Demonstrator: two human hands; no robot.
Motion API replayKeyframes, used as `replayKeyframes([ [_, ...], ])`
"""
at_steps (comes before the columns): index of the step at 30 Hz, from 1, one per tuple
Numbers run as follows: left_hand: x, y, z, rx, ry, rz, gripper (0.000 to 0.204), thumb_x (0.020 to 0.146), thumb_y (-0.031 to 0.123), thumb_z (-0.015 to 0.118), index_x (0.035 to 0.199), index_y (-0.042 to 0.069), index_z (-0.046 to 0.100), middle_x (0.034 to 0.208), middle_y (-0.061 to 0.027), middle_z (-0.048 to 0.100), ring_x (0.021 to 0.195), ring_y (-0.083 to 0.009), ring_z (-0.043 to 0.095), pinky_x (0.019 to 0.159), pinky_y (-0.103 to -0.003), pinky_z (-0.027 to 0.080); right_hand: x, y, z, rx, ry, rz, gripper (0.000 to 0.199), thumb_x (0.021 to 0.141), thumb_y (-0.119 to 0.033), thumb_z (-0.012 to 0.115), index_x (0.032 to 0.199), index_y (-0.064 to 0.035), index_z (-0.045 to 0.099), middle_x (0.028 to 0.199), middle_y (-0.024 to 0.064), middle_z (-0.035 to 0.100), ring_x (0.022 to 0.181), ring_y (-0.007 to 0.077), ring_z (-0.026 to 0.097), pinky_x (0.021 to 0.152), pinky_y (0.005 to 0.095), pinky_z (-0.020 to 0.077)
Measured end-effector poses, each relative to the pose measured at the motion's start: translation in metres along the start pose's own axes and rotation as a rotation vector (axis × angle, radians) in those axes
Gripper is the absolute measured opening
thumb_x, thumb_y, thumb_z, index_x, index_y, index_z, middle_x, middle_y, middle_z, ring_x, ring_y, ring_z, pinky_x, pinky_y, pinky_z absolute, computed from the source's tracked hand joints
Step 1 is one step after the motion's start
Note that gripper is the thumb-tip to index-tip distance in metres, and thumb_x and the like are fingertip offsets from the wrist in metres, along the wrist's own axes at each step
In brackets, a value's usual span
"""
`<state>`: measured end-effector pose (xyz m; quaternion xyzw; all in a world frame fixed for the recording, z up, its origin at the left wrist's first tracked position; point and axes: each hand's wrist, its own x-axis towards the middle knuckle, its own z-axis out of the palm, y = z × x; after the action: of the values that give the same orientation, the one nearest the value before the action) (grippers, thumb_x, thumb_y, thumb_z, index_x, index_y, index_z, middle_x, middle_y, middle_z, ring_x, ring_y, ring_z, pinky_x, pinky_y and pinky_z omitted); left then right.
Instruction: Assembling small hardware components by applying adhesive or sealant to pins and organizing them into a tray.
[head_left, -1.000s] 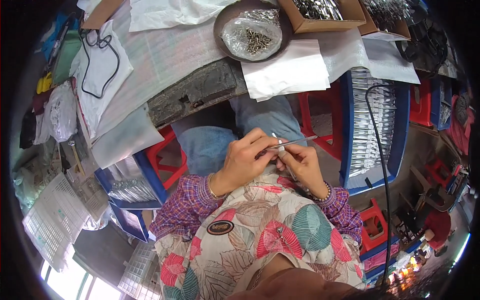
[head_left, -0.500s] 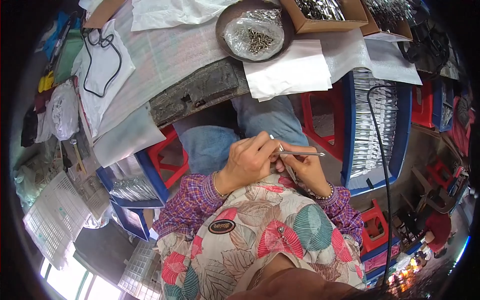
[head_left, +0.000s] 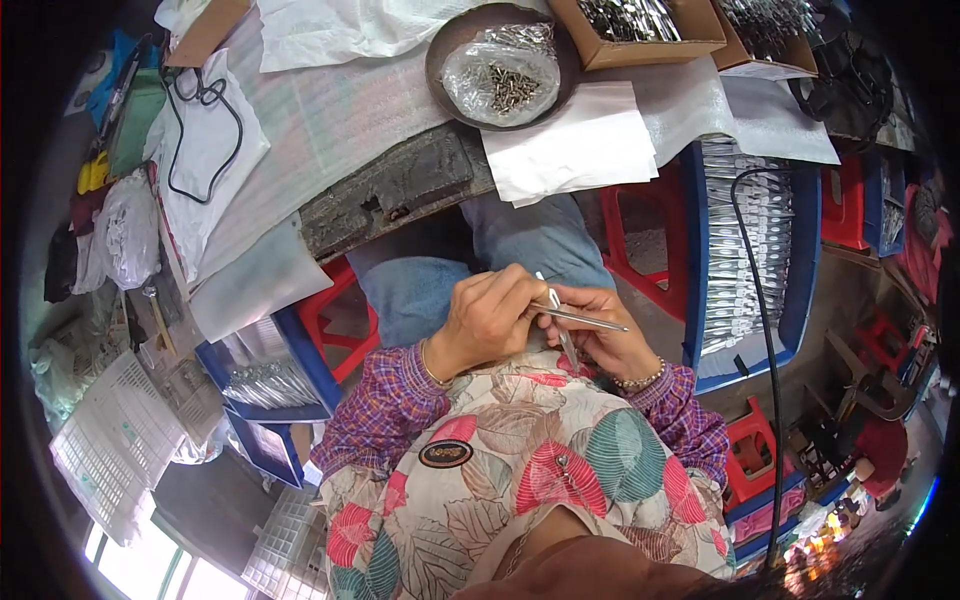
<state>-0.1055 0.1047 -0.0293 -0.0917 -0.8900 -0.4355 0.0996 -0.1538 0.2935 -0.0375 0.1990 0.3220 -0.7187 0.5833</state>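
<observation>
My hands meet in front of my lap. My left hand (head_left: 492, 312) is closed, thumb and fingers pinching one end of a slim metal rod (head_left: 590, 320) that points right. My right hand (head_left: 603, 335) has its fingers curled round a small flat silver piece (head_left: 568, 347), which crosses the rod near the left fingertips. The exact kind of both pieces is too small to tell, and the fingers partly hide where they meet.
On the bench stand a dark round pan (head_left: 440, 85) with a plastic bag of small metal pins (head_left: 512, 88), and cardboard boxes (head_left: 655, 52) of metal parts. White paper (head_left: 570, 150) overhangs the edge. Right is a blue tray (head_left: 812, 270) of silver pieces; a black cable (head_left: 768, 330) crosses it.
The slim rod has tilted, its free end now lower and a little further left. My right hand has opened out slightly from the left one and shows more of the flat piece.
</observation>
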Motion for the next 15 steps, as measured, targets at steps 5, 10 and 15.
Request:
replayKeyframes([
  [5,-0.003,-0.001,-0.001,0.018,0.030,0.067,0.020,0.063,0.002,0.065,0.080,0.006,0.056,0.069,-0.0059,0.054,0.056,-0.0221,0.057,0.050,-0.031,0.044,-0.003,-0.008,0.010,-0.100,-0.041,-0.020,0.034,0.088,-0.004,0.058,0.120,0.0059,0.056,0.099,0.0103,0.066,0.078,0.0119,0.063,0.071,0.0229,0.0518],
  [10,-0.003,-0.004,-0.004,0.147,-0.011,0.222,0.017,0.065,0.007,0.064,0.080,0.007,0.057,0.068,-0.0044,0.053,0.054,-0.0192,0.055,0.048,-0.029,0.041,-0.004,-0.001,0.013,-0.252,0.006,-0.130,0.029,0.088,-0.006,0.061,0.115,0.0056,0.059,0.102,0.0082,0.064,0.083,0.0104,0.061,0.070,0.0217,0.0505],
  [15,0.001,-0.007,0.001,0.039,0.064,0.173,0.018,0.064,0.004,0.065,0.079,0.007,0.055,0.068,-0.0045,0.053,0.053,-0.0197,0.053,0.047,-0.030,0.040,-0.004,-0.001,0.019,-0.152,0.028,-0.150,0.028,0.088,-0.007,0.061,0.113,0.0065,0.060,0.101,0.0058,0.063,0.084,0.0115,0.061,0.070,0.0220,0.0508],
])
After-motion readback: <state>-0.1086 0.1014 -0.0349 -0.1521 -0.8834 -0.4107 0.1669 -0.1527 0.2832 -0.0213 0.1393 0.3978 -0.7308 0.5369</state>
